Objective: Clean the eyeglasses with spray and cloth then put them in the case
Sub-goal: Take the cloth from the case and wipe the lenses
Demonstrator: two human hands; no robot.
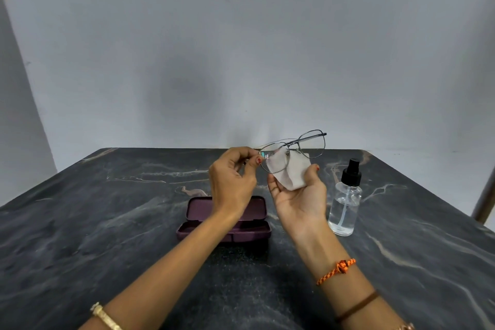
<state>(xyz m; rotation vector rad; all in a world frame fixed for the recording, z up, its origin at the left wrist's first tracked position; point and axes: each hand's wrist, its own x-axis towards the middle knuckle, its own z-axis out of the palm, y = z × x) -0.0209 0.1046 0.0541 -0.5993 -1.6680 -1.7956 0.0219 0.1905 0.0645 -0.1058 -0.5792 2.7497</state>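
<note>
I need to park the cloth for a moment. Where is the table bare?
Bare table lies left of the open case and right of the spray bottle. Between case and bottle it is crowded.

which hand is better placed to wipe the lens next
Right. The right hand already holds the cloth against the eyeglasses, while the left hand is occupied pinching the frame's edge.

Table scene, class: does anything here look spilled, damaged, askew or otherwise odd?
Nothing stands out. The spray bottle stands upright and capped, with no visible puddle around it; the case lies open on the table. The left hand pinches the glasses; the right hand holds the cloth at a lens.
</note>
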